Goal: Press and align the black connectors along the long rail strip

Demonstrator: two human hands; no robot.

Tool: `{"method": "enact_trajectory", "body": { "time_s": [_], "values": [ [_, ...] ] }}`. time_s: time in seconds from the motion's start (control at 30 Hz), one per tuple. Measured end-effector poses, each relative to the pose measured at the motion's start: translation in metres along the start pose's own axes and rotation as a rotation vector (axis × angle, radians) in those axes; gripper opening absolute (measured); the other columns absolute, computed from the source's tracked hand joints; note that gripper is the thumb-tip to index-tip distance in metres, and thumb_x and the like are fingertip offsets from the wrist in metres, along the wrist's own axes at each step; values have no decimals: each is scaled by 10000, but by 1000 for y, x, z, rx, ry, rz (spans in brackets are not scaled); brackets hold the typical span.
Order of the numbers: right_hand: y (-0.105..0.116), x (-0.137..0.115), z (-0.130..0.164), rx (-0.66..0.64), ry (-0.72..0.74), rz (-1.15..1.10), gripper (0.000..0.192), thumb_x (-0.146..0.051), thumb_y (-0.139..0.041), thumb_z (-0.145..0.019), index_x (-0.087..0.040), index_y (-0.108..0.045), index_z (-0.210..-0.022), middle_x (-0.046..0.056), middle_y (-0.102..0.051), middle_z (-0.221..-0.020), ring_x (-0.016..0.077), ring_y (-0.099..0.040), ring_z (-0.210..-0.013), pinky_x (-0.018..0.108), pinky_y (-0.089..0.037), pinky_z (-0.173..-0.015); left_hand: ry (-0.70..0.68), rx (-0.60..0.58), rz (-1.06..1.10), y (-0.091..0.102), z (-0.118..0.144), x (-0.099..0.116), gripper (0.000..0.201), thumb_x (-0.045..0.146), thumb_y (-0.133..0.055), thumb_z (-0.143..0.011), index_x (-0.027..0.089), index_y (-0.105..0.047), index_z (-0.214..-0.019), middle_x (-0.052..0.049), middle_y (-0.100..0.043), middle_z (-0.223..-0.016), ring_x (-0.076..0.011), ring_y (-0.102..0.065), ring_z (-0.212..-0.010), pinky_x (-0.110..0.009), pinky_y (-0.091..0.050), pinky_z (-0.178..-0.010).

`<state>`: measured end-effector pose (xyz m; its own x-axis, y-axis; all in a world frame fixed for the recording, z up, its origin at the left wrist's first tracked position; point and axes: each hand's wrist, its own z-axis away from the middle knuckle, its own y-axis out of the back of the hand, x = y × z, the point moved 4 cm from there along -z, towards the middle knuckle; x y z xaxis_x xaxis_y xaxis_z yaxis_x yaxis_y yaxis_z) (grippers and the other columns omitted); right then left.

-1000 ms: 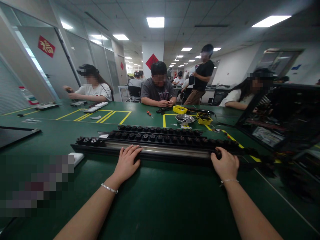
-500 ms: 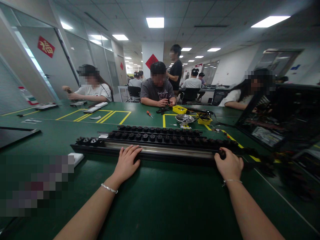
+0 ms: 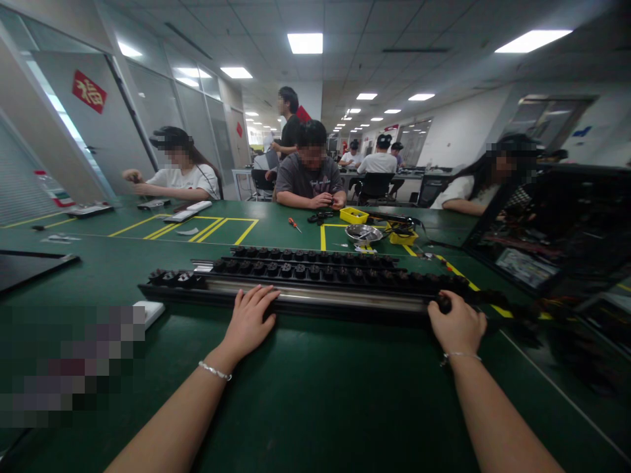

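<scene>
The green table (image 3: 305,394) carries the workpiece, a long black rail assembly (image 3: 315,299) lying crosswise in front of the person, with a bright metal strip along its top and a row of small black knobs (image 3: 305,270) behind it; a second, shorter rail (image 3: 315,255) lies just beyond, parallel to it. The assembly appears rigid and fairly heavy for its length, and likely to tip at one end if lifted from one point, so support should be taken at two points well apart on the black body, not on the knobs, which may turn or snap. The metal strip looks smooth and probably slippery. The left hand (image 3: 249,322) rests flat near mid-length with fingers spread over the front edge. The right hand (image 3: 456,325) is curled, fingers closed over the rail's front edge near its right end.
</scene>
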<state>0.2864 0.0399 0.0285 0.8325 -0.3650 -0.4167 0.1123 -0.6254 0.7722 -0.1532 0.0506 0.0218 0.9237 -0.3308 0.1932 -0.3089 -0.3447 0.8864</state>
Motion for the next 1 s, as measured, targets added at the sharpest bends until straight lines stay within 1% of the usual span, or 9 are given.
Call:
{"method": "enact_trajectory", "body": {
  "time_s": [0.17, 0.33, 0.67, 0.83, 1.0],
  "values": [
    [-1, 6, -2, 18, -20, 3, 439, -409, -435, -753, -191, -585, -1104, 103, -629, -990, 270, -522, -1007, 476, -259, -996, -1, -4, 5, 0, 0, 0, 494, 239, -500, -777, 324, -488, -1263, -20, -501, -1357, -255, -365, -1298, -549, -178, -1096],
    [-1, 8, -3, 25, -7, 2, 431, -408, -439, -751, -193, -583, -1096, 97, -631, -969, 273, -525, -988, 482, -269, -981, -2, -6, 2, -1, 0, -1, 486, 242, -486, -786, 320, -484, -1266, -18, -497, -1361, -253, -359, -1301, -548, -166, -1100],
    [2, 15, -6, 21, -68, 12, 430, -411, -462, -752, -189, -600, -1093, 109, -632, -977, 290, -527, -1012, 500, -275, -981, -3, -9, -10, -1, 0, 0, 474, 252, -469, -797, 319, -473, -1266, -7, -486, -1372, -250, -349, -1309, -542, -168, -1101],
    [3, 18, -7, 35, -108, -9, 411, -409, -474, -754, -201, -603, -1083, 107, -626, -990, 297, -519, -1020, 538, -239, -997, -4, -11, -12, -1, 0, 0, 468, 253, -469, -799, 315, -476, -1263, -8, -487, -1370, -251, -352, -1306, -546, -166, -1099],
    [2, 21, -8, 36, -120, -10, 413, -414, -478, -753, -201, -605, -1083, 105, -625, -988, 293, -521, -1021, 539, -227, -1010, -7, -9, -6, -2, 0, -1, 477, 252, -476, -796, 319, -475, -1268, -11, -486, -1370, -253, -354, -1304, -545, -161, -1100]
  ]
}}
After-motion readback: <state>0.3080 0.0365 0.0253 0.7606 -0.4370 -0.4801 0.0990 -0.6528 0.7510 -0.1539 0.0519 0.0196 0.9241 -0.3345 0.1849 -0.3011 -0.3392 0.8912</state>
